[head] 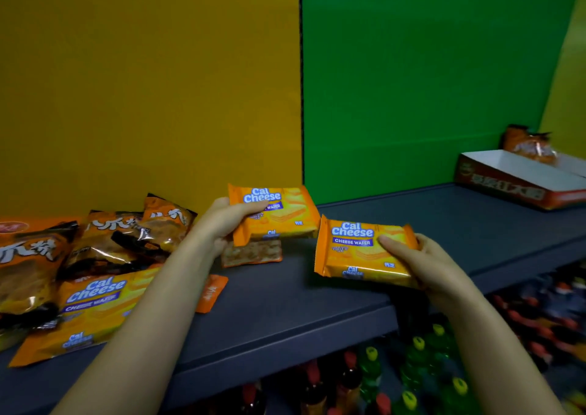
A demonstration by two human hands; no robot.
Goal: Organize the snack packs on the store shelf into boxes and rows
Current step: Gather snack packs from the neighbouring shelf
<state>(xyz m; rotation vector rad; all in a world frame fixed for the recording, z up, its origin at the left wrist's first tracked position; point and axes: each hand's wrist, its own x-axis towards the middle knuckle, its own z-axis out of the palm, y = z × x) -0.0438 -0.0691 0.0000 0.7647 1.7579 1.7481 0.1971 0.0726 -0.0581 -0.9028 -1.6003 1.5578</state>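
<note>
Over a dark grey shelf point(317, 287), the left hand point(222, 221) grips one orange Cal Cheese wafer pack point(279, 211) and the right hand point(425, 262) grips another point(358, 252) just beside it, with loose snack packs point(104, 240) heaped at left and an open box point(513, 176) far right.

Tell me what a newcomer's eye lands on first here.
The left hand grips one Cal Cheese pack and the right hand a second pack, mid-frame over the grey shelf. Behind, the wall splits yellow left, green right. A heap of snack bags lies far left.
</note>
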